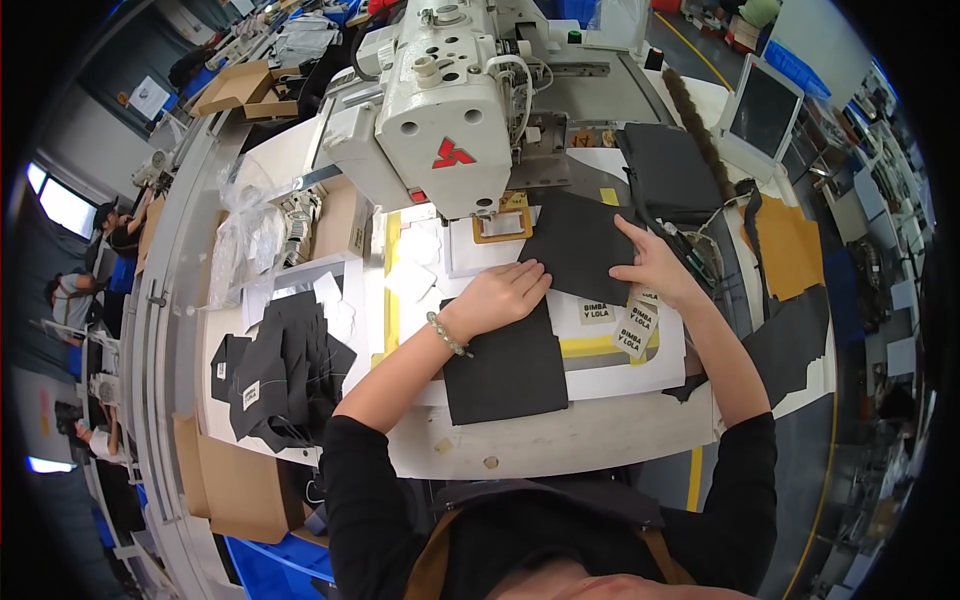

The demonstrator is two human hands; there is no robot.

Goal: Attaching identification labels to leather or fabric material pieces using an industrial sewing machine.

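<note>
A black fabric panel (pixel 580 240) lies at a slant just right of the small orange-edged frame (pixel 503 226) under the sewing machine's head. On its right edge my right hand (pixel 655 265) has its thumb and fingers closed. My left hand (pixel 500 298) rests flat, its fingers side by side and their tips at the panel's left edge. Beneath that hand and wrist, a second black panel (pixel 508 370) reaches toward the table's front edge. Several pale printed labels (pixel 634 338) lie near my right wrist, partly overlapping.
The white sewing machine (pixel 445 120) stands over the work area. To the left are a heap of black pieces (pixel 285 375), clear plastic wrap (pixel 245 235) and an open carton (pixel 340 220). On the right sit folded black fabric (pixel 670 170), a screen (pixel 765 110) and yellow-brown sheets (pixel 785 245).
</note>
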